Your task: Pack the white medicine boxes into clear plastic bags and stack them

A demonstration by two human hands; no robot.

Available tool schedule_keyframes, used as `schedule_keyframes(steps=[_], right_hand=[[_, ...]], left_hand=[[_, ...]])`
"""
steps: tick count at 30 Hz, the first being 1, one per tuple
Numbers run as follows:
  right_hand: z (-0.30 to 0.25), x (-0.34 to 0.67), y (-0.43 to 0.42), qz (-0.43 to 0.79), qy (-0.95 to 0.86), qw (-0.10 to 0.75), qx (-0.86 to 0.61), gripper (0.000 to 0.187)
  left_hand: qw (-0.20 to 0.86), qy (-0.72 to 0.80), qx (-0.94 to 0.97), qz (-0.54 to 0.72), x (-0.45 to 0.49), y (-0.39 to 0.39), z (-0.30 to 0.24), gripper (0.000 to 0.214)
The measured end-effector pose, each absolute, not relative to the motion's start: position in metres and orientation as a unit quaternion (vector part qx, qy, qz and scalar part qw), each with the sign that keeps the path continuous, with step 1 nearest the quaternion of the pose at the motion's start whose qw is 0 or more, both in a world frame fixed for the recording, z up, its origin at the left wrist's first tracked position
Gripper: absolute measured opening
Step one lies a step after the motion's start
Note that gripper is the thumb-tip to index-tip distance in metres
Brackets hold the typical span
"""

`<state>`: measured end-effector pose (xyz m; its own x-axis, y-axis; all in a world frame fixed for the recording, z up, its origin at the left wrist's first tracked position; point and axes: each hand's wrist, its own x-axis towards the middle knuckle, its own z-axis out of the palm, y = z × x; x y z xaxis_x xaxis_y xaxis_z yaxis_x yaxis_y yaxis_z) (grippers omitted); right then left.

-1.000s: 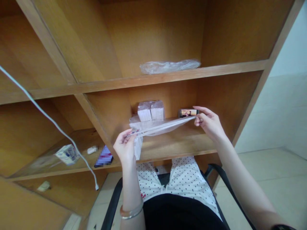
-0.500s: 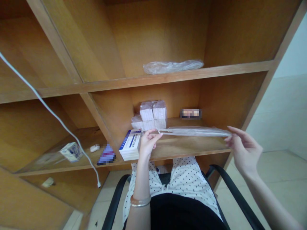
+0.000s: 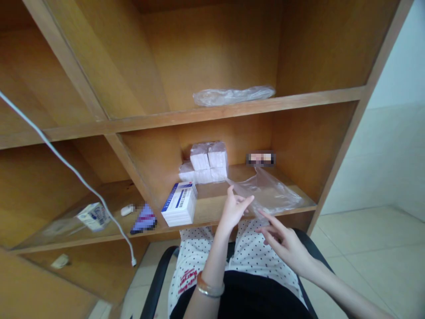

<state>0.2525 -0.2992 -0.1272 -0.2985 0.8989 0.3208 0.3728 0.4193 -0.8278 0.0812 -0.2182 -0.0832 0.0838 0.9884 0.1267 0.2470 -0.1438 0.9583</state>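
A clear plastic bag (image 3: pixel 274 195) lies spread on the lower shelf, one corner sticking up at the back. At its left edge is my left hand (image 3: pixel 235 208), thumb and index finger apart, the index finger touching or very near the film. My right hand (image 3: pixel 285 241) is at the bag's front edge with the index finger stretched out at the film and the thumb spread away from it. Left of my hands stands a stack of white and blue boxes (image 3: pixel 181 204). Behind it are several wrapped white packs (image 3: pixel 209 161), piled in two layers.
Another crumpled clear bag (image 3: pixel 234 95) lies on the upper shelf. A blurred small item (image 3: pixel 261 158) sits at the back right. In the left compartment are a small box (image 3: pixel 94 217) and a purple packet (image 3: pixel 144 219). A white cable (image 3: pixel 76 173) hangs across the left. Chair armrests (image 3: pixel 159 283) flank me.
The bag, stretched taut between both hands before, now lies flat on the shelf. My right hand has let go and moved left and down; my left hand has moved right.
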Motion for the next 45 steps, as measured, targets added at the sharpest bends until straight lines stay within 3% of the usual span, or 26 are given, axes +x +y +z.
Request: schedule_keyframes(steps=[3, 7, 9, 12, 15, 25, 37, 41, 45], right_hand=[[-0.119, 0.268, -0.286, 0.259, -0.775, 0.378, -0.435, 0.038], [-0.116, 0.309, -0.248, 0.111, -0.714, 0.462, -0.514, 0.031], [-0.119, 0.33, -0.222, 0.016, -0.709, 0.436, -0.553, 0.033], [-0.128, 0.351, -0.191, -0.027, -0.711, 0.365, -0.6, 0.043], [-0.135, 0.357, -0.179, 0.001, -0.708, 0.307, -0.635, 0.04], [-0.124, 0.359, -0.231, -0.064, -0.612, 0.258, -0.745, 0.036], [-0.121, 0.36, -0.234, -0.116, -0.603, 0.31, -0.726, 0.042], [-0.108, 0.351, -0.23, -0.164, -0.626, 0.345, -0.68, 0.042], [-0.097, 0.346, -0.201, -0.138, -0.719, 0.334, -0.594, 0.04]], left_hand=[[0.325, 0.532, 0.621, 0.475, 0.09, -0.215, -0.092, 0.089], [0.129, 0.583, 0.672, 0.439, 0.097, -0.222, -0.09, 0.053], [0.073, 0.581, 0.699, 0.41, 0.105, -0.228, -0.089, 0.037], [0.099, 0.532, 0.747, 0.386, 0.118, -0.234, -0.093, 0.033], [0.148, 0.481, 0.788, 0.355, 0.127, -0.235, -0.103, 0.039], [0.109, 0.473, 0.823, 0.295, 0.123, -0.216, -0.121, 0.04], [0.062, 0.478, 0.841, 0.246, 0.141, -0.197, -0.124, 0.037], [0.042, 0.463, 0.852, 0.239, 0.139, -0.198, -0.124, 0.045], [0.043, 0.454, 0.864, 0.214, 0.141, -0.196, -0.118, 0.061]])
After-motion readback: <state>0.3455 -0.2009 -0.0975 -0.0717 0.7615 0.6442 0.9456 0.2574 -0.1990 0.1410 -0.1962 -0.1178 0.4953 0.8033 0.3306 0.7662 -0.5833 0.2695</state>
